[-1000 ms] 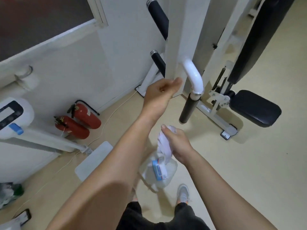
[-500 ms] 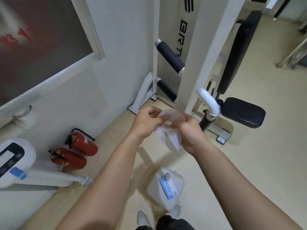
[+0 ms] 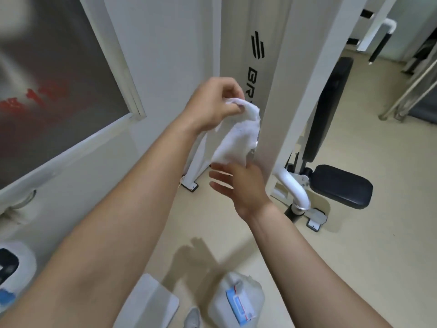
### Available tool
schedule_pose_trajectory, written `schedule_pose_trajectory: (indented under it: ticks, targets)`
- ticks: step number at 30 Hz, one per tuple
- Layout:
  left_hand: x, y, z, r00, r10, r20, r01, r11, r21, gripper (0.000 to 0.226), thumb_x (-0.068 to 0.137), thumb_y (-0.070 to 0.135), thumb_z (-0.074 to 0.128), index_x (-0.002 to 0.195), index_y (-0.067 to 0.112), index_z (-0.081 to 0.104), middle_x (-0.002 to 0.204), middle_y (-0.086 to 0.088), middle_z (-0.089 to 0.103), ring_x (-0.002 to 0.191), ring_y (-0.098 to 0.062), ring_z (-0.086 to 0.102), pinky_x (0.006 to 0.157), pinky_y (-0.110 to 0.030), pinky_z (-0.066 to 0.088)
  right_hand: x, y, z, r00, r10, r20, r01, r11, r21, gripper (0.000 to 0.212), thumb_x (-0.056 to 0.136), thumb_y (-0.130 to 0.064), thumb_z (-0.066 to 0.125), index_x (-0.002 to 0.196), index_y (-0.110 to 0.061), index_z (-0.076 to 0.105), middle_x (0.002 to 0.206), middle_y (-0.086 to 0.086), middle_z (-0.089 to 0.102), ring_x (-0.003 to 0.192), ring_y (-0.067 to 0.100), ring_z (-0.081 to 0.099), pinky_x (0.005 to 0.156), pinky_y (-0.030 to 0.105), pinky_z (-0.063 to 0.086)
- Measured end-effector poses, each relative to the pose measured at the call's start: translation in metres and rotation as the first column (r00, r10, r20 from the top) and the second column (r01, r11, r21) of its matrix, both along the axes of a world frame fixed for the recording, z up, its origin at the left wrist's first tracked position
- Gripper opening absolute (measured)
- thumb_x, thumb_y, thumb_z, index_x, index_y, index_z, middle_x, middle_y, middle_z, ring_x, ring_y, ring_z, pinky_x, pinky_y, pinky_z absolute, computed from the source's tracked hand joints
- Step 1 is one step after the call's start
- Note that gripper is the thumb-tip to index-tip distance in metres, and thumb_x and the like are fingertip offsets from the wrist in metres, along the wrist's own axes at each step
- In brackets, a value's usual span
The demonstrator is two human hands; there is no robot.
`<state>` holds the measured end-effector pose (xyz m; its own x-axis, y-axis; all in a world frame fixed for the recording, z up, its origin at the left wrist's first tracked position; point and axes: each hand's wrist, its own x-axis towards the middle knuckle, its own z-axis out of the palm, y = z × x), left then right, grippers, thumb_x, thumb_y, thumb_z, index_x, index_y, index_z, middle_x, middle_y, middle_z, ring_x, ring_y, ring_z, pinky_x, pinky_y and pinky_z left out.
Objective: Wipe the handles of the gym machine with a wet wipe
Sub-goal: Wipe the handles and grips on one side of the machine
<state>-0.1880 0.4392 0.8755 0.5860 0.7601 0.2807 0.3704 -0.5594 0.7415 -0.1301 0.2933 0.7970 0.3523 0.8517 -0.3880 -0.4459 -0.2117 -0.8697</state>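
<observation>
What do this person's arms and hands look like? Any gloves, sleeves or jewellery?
Both forearms are bare right up to the bottom edge of the picture, so no sleeves show. The left hand and the right hand wear no gloves. No watch, bracelet or ring can be seen on either wrist or on the fingers that show, and no markings.

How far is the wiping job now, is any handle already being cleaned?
Done: a white wet wipe is out of the plastic wipes pack on the floor. In hand: the left hand pinches its top while the right hand, open, spreads it below. Left: the wipe touches no handle; the black grip on the white curved bar awaits wiping.
</observation>
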Motion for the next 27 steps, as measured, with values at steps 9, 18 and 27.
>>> schedule_pose_trajectory:
  ticks: [9,18,27]
  targets:
    - [0.067,0.050,-0.012,0.738,-0.306,-0.601,0.416,0.908,0.049,0.031,0.073,0.030,0.079,0.065,0.036,0.050,0.068,0.008,0.057,0.073,-0.012,0.057,0.063,-0.026,0.038,-0.007,-0.016,0.016,0.982,0.058,0.182,-0.032,0.990,-0.140,0.020,0.097,-0.011,0.049,0.108,-0.006,0.065,0.086,0.015,0.075,0.063,0.020,0.066,0.058,0.034,0.055]
    - [0.037,0.037,-0.029,0.870,-0.273,-0.410,0.404,0.872,0.277,0.013,0.093,0.022,0.055,0.087,0.033,0.056,0.082,0.014,0.064,0.079,-0.012,0.059,0.063,-0.027,0.043,0.006,-0.059,0.005,0.365,-0.526,0.768,0.414,0.831,0.372,0.023,0.083,-0.019,0.058,0.107,-0.020,0.058,0.087,-0.008,0.058,0.078,0.018,0.057,0.069,0.035,0.048]
    - [0.021,0.022,-0.046,0.687,-0.180,-0.704,0.656,0.569,0.495,0.031,0.062,0.030,0.073,0.072,0.036,0.044,0.064,0.012,0.043,0.063,-0.019,0.047,0.062,-0.030,0.036,0.007,-0.006,0.017,0.306,-0.398,0.865,0.539,0.821,0.187,0.083,0.064,-0.059,0.075,0.131,-0.018,0.046,0.113,-0.004,0.059,0.101,0.022,0.059,0.090,0.046,0.050]
